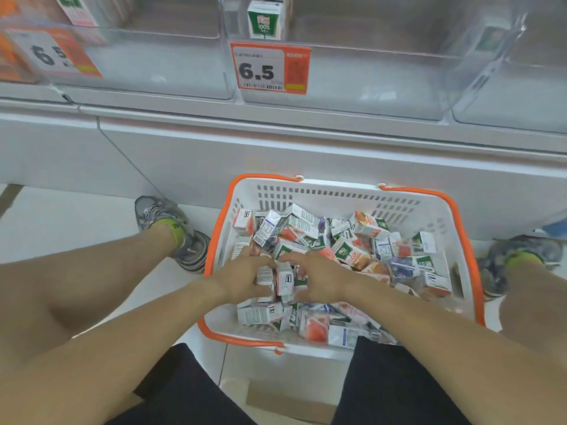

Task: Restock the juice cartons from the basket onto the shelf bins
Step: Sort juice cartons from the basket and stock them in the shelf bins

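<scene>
A white basket [322, 194] with orange handles stands on the floor below the shelf, full of several small juice cartons [352, 250] lying in a jumble. Both my hands are down in the basket's middle. My left hand [242, 277] and my right hand [319, 279] curl round a small bunch of upright cartons [283, 280] held between them. Above, clear plastic shelf bins [352, 75] line the shelf; one green and white carton [264, 21] stands at the back of the middle bin.
Price tags reading 6.5 hang on the bin fronts [270, 69]. An orange carton stack [12, 56] fills the far-left bin. My shoes [171, 228] flank the basket on the white floor. A cardboard piece [291, 403] lies near my knees.
</scene>
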`<action>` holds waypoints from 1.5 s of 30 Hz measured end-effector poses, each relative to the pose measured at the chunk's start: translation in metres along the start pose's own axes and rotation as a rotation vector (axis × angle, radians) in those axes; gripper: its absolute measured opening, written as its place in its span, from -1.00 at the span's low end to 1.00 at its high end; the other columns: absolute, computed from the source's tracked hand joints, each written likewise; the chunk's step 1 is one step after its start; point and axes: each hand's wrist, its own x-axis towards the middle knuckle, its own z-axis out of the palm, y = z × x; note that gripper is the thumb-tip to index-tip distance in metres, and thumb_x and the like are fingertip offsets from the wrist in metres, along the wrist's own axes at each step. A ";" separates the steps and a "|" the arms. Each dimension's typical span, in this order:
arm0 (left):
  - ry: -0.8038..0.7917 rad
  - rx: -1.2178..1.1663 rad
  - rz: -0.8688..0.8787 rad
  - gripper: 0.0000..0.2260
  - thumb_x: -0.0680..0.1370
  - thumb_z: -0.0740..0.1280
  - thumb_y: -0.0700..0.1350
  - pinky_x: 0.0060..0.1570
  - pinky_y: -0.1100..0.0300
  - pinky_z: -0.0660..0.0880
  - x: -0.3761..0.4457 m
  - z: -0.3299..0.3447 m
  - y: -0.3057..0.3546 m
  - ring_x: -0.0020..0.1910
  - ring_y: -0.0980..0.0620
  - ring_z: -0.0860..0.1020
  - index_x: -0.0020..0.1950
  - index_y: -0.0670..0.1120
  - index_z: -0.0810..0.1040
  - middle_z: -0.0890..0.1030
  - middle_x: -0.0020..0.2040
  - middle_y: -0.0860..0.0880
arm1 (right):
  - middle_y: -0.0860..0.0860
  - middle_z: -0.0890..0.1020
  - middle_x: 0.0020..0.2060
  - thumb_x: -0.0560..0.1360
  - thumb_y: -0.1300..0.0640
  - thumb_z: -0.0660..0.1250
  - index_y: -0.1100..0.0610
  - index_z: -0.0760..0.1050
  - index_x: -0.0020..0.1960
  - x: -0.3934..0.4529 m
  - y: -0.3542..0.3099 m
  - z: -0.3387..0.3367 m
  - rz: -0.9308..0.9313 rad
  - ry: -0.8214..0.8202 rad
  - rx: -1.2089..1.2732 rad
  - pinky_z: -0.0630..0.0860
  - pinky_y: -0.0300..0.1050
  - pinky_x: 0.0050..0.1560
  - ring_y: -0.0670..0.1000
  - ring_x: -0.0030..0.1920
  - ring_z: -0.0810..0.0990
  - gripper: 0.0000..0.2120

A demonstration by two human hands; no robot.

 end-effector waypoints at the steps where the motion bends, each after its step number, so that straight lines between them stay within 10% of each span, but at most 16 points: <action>1: 0.013 -0.024 0.004 -0.48 0.51 0.46 0.00 0.22 0.13 0.41 -0.001 -0.001 -0.002 0.05 -0.03 0.40 0.44 0.08 0.39 0.37 0.18 -0.12 | 0.13 0.39 0.18 0.45 0.06 0.48 -0.20 0.09 0.55 0.005 -0.001 0.004 0.006 -0.033 -0.004 0.44 -0.03 0.12 0.14 0.17 0.48 -0.18; 9: 0.083 -0.117 -0.015 -0.53 0.50 0.46 0.02 -0.04 0.32 0.30 -0.005 -0.005 -0.011 0.11 0.01 0.50 0.39 0.02 0.47 0.56 0.23 -0.06 | 0.01 0.42 -0.10 0.47 -0.25 0.37 -0.03 0.36 0.21 0.026 -0.009 0.016 0.075 0.120 -0.003 0.47 -0.01 -0.05 0.11 -0.03 0.52 -0.55; 17: 0.104 -0.130 -0.131 -0.52 0.46 0.48 0.04 -0.35 0.34 0.29 0.003 -0.002 0.005 -0.13 0.06 0.46 0.33 -0.03 0.49 0.55 0.04 -0.05 | -0.02 0.53 -0.32 0.48 -0.04 0.39 0.14 0.44 0.09 0.015 -0.016 0.011 0.243 0.254 0.199 0.44 -0.08 -0.32 0.03 -0.28 0.53 -0.68; 21: 0.089 -0.328 -0.223 -0.51 0.45 0.50 -0.08 -0.13 0.20 0.56 -0.002 -0.016 0.005 0.10 -0.07 0.59 0.35 -0.02 0.47 0.52 0.29 -0.13 | 0.13 0.69 -0.22 0.52 0.03 0.37 0.17 0.45 0.09 0.001 -0.015 -0.008 0.320 0.246 0.449 0.55 -0.19 -0.40 0.05 -0.34 0.69 -0.74; 31: 0.056 -1.363 -0.133 -0.82 0.51 0.32 -0.44 0.10 -0.12 0.59 -0.023 -0.079 0.028 -0.07 -0.05 0.65 0.09 -0.36 0.60 0.69 -0.01 -0.16 | 0.17 0.66 0.05 0.47 0.26 0.45 0.26 0.57 0.04 -0.051 -0.009 -0.085 0.277 0.364 1.092 0.68 -0.01 -0.05 0.24 -0.03 0.71 -0.83; 45: 0.011 -1.391 0.077 -0.48 0.30 0.59 -0.21 0.22 -0.08 0.50 -0.026 -0.067 0.050 0.15 -0.12 0.64 0.23 -0.20 0.56 0.67 0.16 -0.18 | -0.04 0.71 0.00 0.28 0.11 0.64 0.10 0.51 0.08 -0.068 -0.041 -0.074 0.091 0.501 0.919 0.60 0.20 0.10 0.06 -0.03 0.71 -0.54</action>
